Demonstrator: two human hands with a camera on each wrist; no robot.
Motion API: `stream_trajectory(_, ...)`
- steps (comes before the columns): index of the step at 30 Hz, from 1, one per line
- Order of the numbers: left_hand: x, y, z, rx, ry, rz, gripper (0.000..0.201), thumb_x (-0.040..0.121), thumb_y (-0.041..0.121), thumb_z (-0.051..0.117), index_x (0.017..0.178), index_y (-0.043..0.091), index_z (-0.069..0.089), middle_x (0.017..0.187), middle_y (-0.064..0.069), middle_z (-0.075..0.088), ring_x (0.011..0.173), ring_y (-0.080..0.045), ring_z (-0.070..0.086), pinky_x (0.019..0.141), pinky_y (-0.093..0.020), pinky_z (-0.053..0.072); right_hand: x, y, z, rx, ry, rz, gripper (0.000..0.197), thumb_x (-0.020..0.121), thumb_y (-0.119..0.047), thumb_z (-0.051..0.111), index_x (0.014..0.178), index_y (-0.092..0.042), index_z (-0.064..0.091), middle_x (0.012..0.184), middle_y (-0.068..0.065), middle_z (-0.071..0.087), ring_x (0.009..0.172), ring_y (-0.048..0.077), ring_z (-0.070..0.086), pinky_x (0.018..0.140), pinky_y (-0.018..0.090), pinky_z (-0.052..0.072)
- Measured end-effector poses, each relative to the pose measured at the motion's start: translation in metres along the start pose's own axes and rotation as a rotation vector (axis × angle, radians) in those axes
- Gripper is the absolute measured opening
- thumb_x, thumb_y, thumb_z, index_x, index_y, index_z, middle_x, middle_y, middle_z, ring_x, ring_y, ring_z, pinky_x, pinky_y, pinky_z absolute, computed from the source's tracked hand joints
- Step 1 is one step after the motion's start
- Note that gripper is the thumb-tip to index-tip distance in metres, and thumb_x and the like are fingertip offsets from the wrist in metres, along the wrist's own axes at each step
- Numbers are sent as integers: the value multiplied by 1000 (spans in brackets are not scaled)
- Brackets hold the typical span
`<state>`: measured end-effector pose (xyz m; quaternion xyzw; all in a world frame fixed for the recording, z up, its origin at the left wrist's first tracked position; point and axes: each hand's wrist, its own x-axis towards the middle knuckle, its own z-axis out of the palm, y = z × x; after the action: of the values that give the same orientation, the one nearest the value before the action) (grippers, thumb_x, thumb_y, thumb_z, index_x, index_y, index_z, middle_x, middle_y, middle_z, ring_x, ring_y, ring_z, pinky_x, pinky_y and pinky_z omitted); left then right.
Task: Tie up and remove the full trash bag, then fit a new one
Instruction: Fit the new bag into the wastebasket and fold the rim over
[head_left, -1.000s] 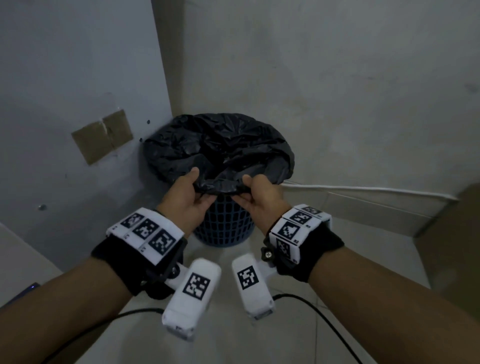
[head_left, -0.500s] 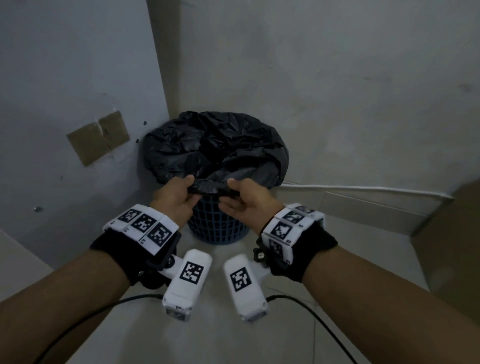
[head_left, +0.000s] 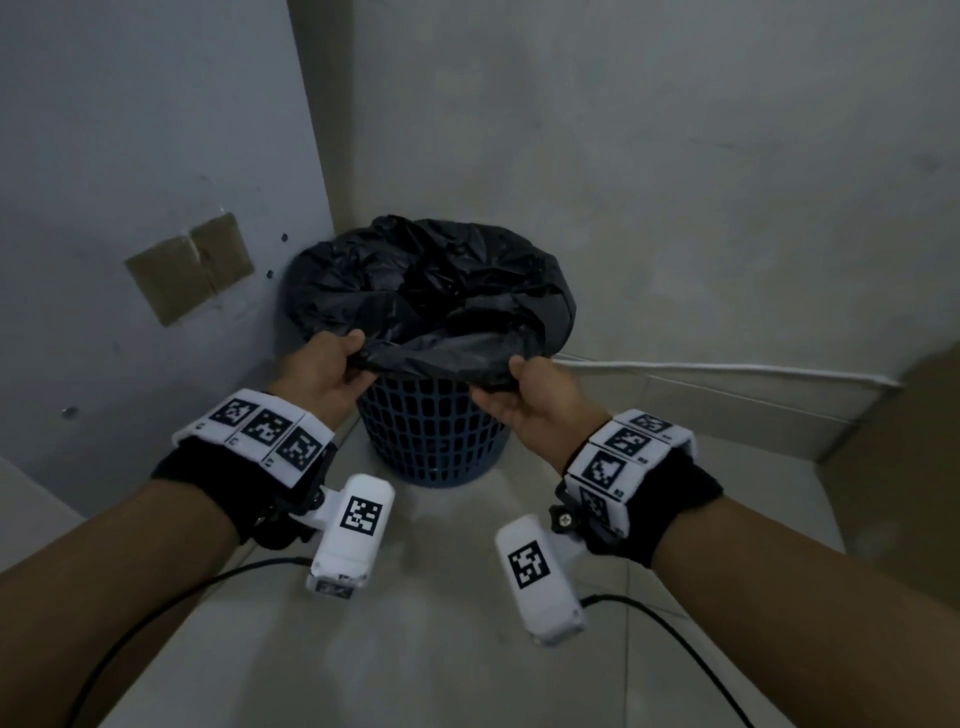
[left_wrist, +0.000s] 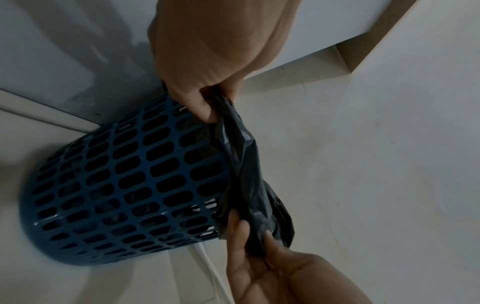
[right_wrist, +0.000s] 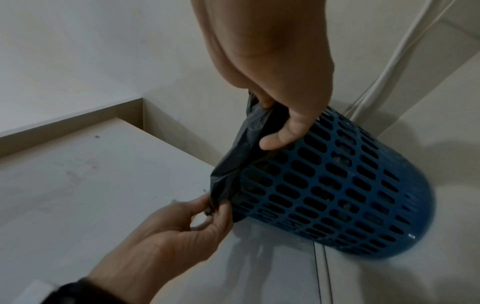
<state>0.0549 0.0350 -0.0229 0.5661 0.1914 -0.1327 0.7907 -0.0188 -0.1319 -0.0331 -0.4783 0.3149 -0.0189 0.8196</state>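
The left hand (head_left: 324, 371) pinches the near edge of the bag (head_left: 431, 291): its thumb lies on top of the black film and its curled fingers (left_wrist: 200, 102) tuck beneath, closed tight on a gathered fold. The right hand (head_left: 537, 405) grips the same edge a little further along, thumb over the plastic and fingers (right_wrist: 283, 135) curled under it against the bin (head_left: 434, 436). Between the two hands the edge runs as a taut, bunched strip, lifted just off the bin's front rim. Beyond the fingertips the rest of the bag lies crumpled over the bin's mouth, its film folded down over the far rim. Below the fingers stands the blue slotted wall of the bin, upright on the floor (head_left: 415, 649) in a corner where two walls meet. Dark shapes show through the slots, probably the bag inside, though the dim wrist views leave that unsure.
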Motion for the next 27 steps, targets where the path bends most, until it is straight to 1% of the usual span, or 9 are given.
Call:
stream_trajectory(4, -2, 3, 1, 31, -4, 2, 36, 100, 8, 47, 136, 4, 47, 126, -8, 59, 114, -19, 56, 86, -31, 48, -1, 6, 2, -29, 56, -62, 26, 102, -7, 40, 123, -2, 54, 88, 12, 63, 64, 23, 60, 56, 31, 56)
stream_trajectory(7, -3, 5, 1, 19, 3, -1, 42, 99, 6, 46, 141, 5, 42, 132, -8, 56, 120, -21, 54, 85, -32, 48, 0, 10, 5, -55, 100, -70, 22, 100, -6, 44, 118, -7, 56, 91, 12, 63, 65, 22, 59, 52, 29, 55)
stream_trajectory(10, -4, 5, 1, -4, -5, 8, 46, 99, 3, 46, 144, 6, 38, 139, -10, 50, 124, -24, 51, 87, -35, 47, 3, 12, 6, -66, 199, -70, 3, 94, -7, 55, 91, -5, 56, 72, 10, 53, 54, 18, 46, 43, 23, 44)
stream_trajectory(11, -3, 5, 1, -10, -11, 7, 46, 99, 3, 46, 144, 6, 37, 140, -10, 49, 125, -25, 50, 88, -36, 47, 4, 12, 6, -49, 219, -69, 10, 93, -5, 57, 83, -3, 55, 69, 10, 51, 52, 18, 44, 41, 22, 43)
stream_trajectory(14, 1, 4, 0, -17, -32, 3, 43, 99, 2, 45, 142, 4, 40, 140, -12, 49, 127, -27, 49, 94, -38, 45, 2, 6, 9, 58, 217, -73, 18, 92, 3, 54, 75, 2, 56, 75, 15, 59, 60, 23, 56, 58, 32, 56)
stream_trajectory(18, 8, 5, -2, 8, -40, 13, 38, 100, 4, 44, 138, 2, 44, 138, -13, 51, 126, -27, 50, 91, -38, 46, -3, -5, 15, 182, 145, -14, 27, 97, -17, 46, 108, 3, 61, 105, 20, 66, 95, 33, 64, 77, 40, 55)
stream_trajectory(21, 13, 4, -4, 44, -35, 6, 18, 99, 7, 46, 115, 3, 55, 132, -12, 54, 121, -26, 52, 92, -35, 46, -4, -14, 15, 158, 12, 62, 47, 98, -35, 48, 135, -6, 50, 131, 18, 59, 120, 31, 56, 97, 41, 45)
stream_trajectory(24, 16, 4, -6, 55, -25, -1, 12, 99, 8, 48, 88, 6, 53, 119, -12, 55, 109, -24, 54, 93, -35, 47, -7, -26, 15, 201, 12, 82, 42, 99, -25, 52, 136, -4, 47, 135, 17, 55, 124, 31, 54, 96, 42, 45)
stream_trajectory(27, 16, 4, -7, 40, -25, -2, 7, 98, 7, 49, 94, 3, 53, 110, -9, 57, 111, -25, 54, 96, -37, 47, -10, -34, 18, 264, 2, 112, 28, 100, -9, 48, 127, -1, 48, 138, 17, 49, 126, 32, 51, 100, 44, 44)
